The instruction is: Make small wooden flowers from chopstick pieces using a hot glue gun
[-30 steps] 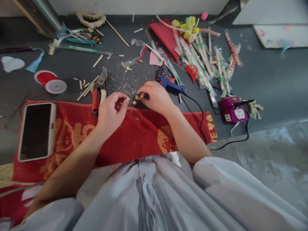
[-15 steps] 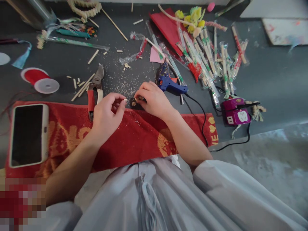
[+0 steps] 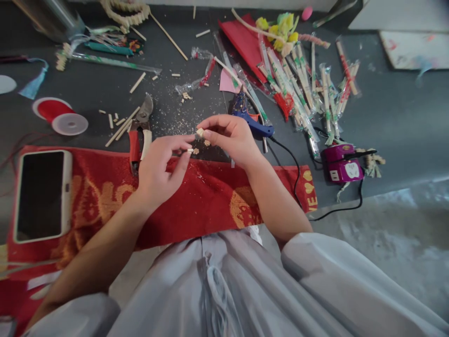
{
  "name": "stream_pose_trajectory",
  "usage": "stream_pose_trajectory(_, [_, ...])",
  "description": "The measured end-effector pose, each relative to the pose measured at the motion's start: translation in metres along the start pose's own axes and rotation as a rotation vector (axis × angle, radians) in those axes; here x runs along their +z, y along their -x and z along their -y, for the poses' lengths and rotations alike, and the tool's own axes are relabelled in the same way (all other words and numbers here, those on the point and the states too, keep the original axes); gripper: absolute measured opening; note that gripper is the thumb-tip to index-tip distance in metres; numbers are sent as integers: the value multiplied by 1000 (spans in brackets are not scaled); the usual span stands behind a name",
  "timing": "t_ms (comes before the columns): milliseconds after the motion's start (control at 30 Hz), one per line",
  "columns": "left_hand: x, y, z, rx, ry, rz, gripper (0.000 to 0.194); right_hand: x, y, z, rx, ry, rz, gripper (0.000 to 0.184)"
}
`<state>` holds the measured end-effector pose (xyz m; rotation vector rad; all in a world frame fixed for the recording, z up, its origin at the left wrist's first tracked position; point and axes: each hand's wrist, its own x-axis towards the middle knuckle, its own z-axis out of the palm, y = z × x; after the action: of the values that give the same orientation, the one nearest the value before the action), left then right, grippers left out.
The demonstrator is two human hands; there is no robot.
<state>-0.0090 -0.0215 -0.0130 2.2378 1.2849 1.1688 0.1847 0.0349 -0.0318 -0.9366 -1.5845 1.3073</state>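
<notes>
Between the thumb and fingers of my left hand [image 3: 163, 161] is a short cut piece of wooden stick [image 3: 190, 150]. My right hand [image 3: 233, 140], close beside it, pinches a small pale wooden cluster [image 3: 199, 133] at its fingertips. Small flower-like wooden bits [image 3: 206, 142] show just under the fingers; whether they lie loose or on something dark, I cannot tell. Left of my left hand lie pruning shears [image 3: 140, 128] with one red and one white handle. A blue hot glue gun [image 3: 250, 117] rests just beyond my right hand.
A red towel [image 3: 196, 206] runs along the table edge, with a phone [image 3: 42, 196] on it. Wrapped chopsticks [image 3: 298, 89] are heaped at right, near a purple power socket [image 3: 342, 164] and its black cord. A red thread spool [image 3: 58, 114] and cut sticks [image 3: 122, 126] lie left.
My right hand has lifted slightly and moved right, with the pale cluster now visible at its fingertips. My left hand has shifted a little right, still pinching its stick piece.
</notes>
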Motion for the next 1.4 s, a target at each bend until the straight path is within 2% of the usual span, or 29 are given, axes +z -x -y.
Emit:
stream_pose_trajectory(133, [1, -1, 2, 137, 11, -1, 15, 1, -1, -2, 53, -177, 10, 41])
stream_pose_trajectory(300, [2, 0, 4, 158, -29, 7, 15, 4, -1, 0, 83, -275, 6, 40])
stream_pose_trajectory(467, [1, 1, 3, 103, -54, 44, 13, 4, 0, 3, 83, -256, 15, 41])
stream_pose_trajectory(667, [0, 0, 3, 153, -27, -11, 19, 4, 1, 5, 59, -185, 36, 45])
stream_pose_trajectory(1000, [3, 0, 7, 101, -49, 47, 18, 1, 1, 6, -71, 163, 60, 48])
stream_pose_trajectory(1133, [3, 0, 6, 111, -18, 3, 17, -5, 3, 5, -160, 470, 49, 38])
stream_pose_trajectory(1267, [1, 0, 6, 5, -50, -25, 16, -14, 7, 5, -266, 823, 84, 24])
stream_pose_trajectory(1400, [0, 2, 12, -67, -34, -64, 18, -17, 9, 3, -290, 977, 170, 24])
